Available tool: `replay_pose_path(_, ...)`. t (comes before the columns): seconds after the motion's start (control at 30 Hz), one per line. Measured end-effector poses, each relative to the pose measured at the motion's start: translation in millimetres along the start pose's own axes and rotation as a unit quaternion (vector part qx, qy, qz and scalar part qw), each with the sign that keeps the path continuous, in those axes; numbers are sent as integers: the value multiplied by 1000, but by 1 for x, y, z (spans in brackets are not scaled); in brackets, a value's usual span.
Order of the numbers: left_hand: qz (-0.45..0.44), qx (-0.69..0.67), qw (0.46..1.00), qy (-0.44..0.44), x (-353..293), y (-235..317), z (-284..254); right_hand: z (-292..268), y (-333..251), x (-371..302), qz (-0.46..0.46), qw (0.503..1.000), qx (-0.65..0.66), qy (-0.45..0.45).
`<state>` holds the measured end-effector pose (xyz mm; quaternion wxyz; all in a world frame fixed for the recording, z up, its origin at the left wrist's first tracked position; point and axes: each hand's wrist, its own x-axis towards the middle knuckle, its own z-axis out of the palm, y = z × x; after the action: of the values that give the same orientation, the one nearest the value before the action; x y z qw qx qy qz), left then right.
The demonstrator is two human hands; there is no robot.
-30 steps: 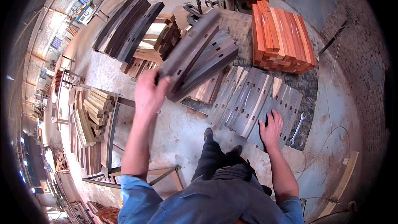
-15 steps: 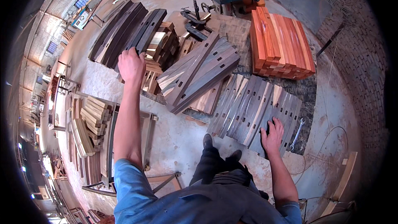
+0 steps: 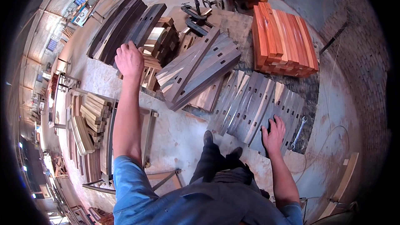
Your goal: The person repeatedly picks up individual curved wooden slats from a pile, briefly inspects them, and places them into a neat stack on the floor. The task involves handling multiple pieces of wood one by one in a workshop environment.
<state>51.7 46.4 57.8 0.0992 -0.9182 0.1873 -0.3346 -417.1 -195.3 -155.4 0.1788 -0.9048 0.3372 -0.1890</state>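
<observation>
Slotted plank [image 3: 266,112]: lies flat in row on floor, under spread right hand [image 3: 273,133]. Rigid, probably heavy, rough-sawn; grip at long edges, away from slots. Left hand [image 3: 129,58] closed on dark board [image 3: 141,29], far stack.

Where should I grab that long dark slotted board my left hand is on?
Grip the dark board at its near end, where the left hand already rests, fingers wrapped over its upper edge. It leans on the stacked blocks, so that end sticks out free; the far end lies among other dark planks.
</observation>
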Motion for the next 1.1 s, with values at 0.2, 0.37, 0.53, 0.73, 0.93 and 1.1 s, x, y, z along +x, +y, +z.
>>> replay_pose_path(0.2, 131, -175, 972, 85, -27, 43, -20, 2, 14, -1, 20, 1000, -5, 10)
replay_pose_path(0.37, 136, -568, 752, -306, -217, 169, -88, -1, 18, 7, 1, 999, 27, 18)
replay_pose_path(0.53, 210, -543, 666, -466, -355, 249, -89, -16, 26, 10, 20, 994, 101, -33)
replay_pose_path(0.73, 110, -497, 655, -558, -367, 261, -104, -5, 36, -3, -18, 997, 80, 6)
replay_pose_path(0.93, -154, -617, 464, -617, -384, 267, -96, -5, 37, -2, -24, 996, 85, 12)
replay_pose_path(1.1, -249, -657, 373, -606, -386, 255, -89, -5, 39, -2, -26, 996, 82, 14)
